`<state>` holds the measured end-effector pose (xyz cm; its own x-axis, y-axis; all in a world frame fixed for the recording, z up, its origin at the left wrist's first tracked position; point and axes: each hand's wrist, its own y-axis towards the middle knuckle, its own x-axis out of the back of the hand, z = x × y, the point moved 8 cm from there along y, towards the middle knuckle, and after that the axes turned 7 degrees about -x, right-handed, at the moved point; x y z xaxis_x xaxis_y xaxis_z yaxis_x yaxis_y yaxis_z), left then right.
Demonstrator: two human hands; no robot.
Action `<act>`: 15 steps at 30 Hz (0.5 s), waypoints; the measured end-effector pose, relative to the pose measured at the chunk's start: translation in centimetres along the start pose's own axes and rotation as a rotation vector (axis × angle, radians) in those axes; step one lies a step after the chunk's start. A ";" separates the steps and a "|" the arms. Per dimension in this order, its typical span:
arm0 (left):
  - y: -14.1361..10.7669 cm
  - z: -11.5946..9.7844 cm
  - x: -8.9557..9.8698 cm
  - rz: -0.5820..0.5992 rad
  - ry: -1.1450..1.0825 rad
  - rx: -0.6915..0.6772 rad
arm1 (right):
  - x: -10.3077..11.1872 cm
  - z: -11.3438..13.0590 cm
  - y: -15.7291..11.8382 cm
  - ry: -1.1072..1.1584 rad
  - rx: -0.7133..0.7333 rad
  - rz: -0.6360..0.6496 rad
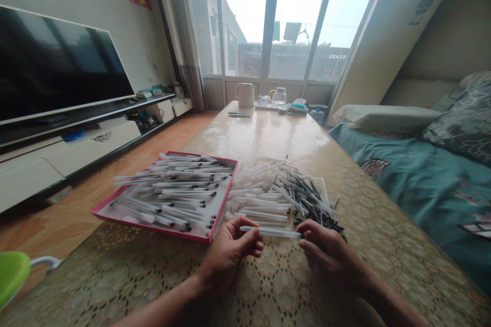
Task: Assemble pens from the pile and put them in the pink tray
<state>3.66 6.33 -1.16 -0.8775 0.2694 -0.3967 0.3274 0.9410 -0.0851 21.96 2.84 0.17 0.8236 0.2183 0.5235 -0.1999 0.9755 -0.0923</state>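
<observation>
My left hand (230,255) pinches one end of a clear plastic pen barrel (272,232) above the patterned tablecloth. My right hand (326,250) holds its other end, and the fingers hide the tip there. Just beyond my hands lies a loose heap of clear pen barrels (261,204), mixed with a tangle of black-tipped thin pen refills (310,199). To the left, a pink-rimmed tray (153,227) holds several assembled white-and-black pens, lying roughly side by side.
The long table (253,133) has a glossy tan top. At its far end are a white jug (245,95), a glass teapot (280,98) and a loose pen (239,114). A bed (406,184) runs along the right, with a TV cabinet (69,150) on the left.
</observation>
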 end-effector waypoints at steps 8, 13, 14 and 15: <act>0.0 0.3 0.1 0.003 -0.022 0.000 | 1.0 0.7 -0.2 -0.050 0.015 -0.056; 0.2 0.5 0.4 -0.035 -0.073 0.008 | 4.2 -0.2 -0.3 -0.182 -0.022 -0.258; 0.2 0.5 0.4 -0.040 -0.077 0.010 | 4.9 -0.7 -0.3 -0.214 -0.036 -0.324; 0.2 0.5 0.4 -0.044 -0.082 0.013 | 5.6 -1.1 -0.4 -0.234 -0.052 -0.386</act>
<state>3.52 6.58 -1.81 -0.8598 0.2097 -0.4657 0.2940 0.9488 -0.1156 27.23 3.74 2.16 0.6890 -0.1686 0.7049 0.1306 0.9855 0.1081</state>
